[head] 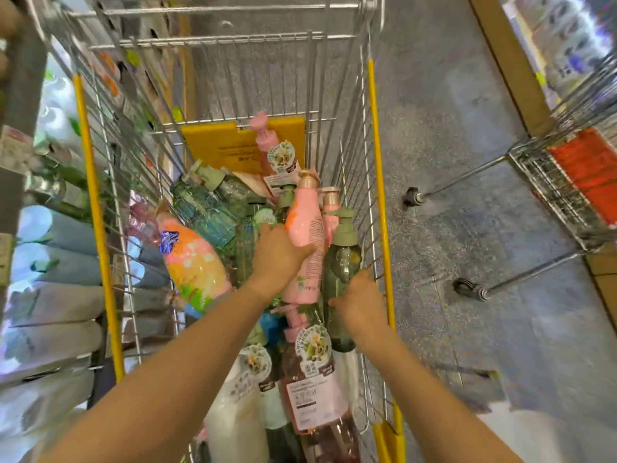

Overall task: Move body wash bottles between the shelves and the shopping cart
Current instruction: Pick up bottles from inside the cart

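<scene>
— Reaching into the yellow-railed wire shopping cart [375,135], left hand [278,259] clutches the pink pump bottle [305,228]!
— And right hand [359,302] wraps the green translucent pump bottle [342,262] beside it.

No text can be read with certainty. Printing is seen on the pink bottle [309,248] and on round labels [314,344] (Chinese characters, seemingly), but it is blurred beyond reading.

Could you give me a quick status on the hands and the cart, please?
Left hand grips pink bottle. Right hand grips dark green bottle. Both inside cart, other bottles crowd around.
</scene>
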`<state>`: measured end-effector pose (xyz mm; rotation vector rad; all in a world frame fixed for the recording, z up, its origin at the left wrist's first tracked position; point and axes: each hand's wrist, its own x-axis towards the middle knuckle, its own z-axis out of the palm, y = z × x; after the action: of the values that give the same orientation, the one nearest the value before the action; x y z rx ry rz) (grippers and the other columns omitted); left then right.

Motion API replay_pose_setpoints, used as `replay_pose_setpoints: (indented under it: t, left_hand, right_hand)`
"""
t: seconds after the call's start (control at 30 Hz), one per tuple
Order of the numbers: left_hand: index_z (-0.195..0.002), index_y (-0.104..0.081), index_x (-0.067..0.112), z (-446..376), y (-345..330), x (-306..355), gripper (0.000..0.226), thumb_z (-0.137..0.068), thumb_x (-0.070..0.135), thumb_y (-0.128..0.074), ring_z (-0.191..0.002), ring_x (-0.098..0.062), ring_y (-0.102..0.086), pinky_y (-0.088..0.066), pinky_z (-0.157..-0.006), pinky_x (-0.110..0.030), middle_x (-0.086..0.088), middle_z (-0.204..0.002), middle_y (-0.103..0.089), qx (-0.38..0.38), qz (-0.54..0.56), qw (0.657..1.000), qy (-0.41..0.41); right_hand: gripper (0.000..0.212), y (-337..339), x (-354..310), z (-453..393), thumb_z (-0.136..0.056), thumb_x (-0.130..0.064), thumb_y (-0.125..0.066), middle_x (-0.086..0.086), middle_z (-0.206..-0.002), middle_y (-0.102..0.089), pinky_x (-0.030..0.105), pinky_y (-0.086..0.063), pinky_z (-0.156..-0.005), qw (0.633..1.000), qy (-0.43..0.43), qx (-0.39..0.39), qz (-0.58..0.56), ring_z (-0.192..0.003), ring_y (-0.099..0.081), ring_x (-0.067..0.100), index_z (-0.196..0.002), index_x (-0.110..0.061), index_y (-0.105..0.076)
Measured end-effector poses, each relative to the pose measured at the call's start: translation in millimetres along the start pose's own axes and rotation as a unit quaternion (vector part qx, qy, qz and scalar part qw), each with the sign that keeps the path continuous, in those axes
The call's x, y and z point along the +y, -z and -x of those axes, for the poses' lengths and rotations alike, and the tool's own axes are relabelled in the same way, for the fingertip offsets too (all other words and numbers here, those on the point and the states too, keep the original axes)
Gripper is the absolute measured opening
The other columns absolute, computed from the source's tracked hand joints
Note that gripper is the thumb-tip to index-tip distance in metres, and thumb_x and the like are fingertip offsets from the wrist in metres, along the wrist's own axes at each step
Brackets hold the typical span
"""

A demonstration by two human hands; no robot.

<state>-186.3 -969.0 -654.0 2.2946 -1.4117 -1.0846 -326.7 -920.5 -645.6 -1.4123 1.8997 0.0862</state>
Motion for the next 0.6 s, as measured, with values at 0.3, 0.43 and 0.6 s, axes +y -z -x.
replay_pose_setpoints:
  t: [0.3,0.43,0.6]
  left_hand:
    - [-0.079,-0.069,0.001,48.4,53.3,-6.5,0.018,-0.085,0.016,-0.061,-0.07,-0.028,-0.059,-0.047,-0.063,-0.035,-0.02,-0.082,-0.068,0.048,0.03,0.998,0.01]
    - [-0.075,-0.068,0.002,92.5,98.9,-17.5,0.017,-0.084,0.012,-0.057,-0.067,-0.025,-0.052,-0.041,-0.062,-0.035,-0.019,-0.074,-0.064,0.127,0.031,0.991,0.017]
    - [-0.07,-0.059,0.003,171.7,148.3,-55.7,0.016,-0.083,0.013,-0.055,-0.07,-0.032,-0.053,-0.038,-0.058,-0.037,-0.018,-0.072,-0.061,0.234,0.006,0.97,0.063]
  right_hand:
    - [0.019,36.1,-56.6,34.3,-0.09,0.001,-0.043,0.014,-0.096,-0.065,0.033,-0.045,-0.065,0.975,0.169,0.057,0.133,-0.085,-0.061,0.031,-0.101,-0.003,-0.057]
    - [0.022,34.4,-100.4,70.5,-0.09,-0.001,-0.044,0.014,-0.1,-0.064,0.029,-0.036,-0.064,0.941,0.29,0.028,0.171,-0.095,-0.06,0.031,-0.104,-0.007,-0.059]
    - [0.024,18.4,-145.2,134.8,-0.089,-0.004,-0.045,0.017,-0.106,-0.062,0.035,-0.044,-0.07,0.881,0.416,0.009,0.227,-0.098,-0.06,0.035,-0.108,-0.008,-0.058]
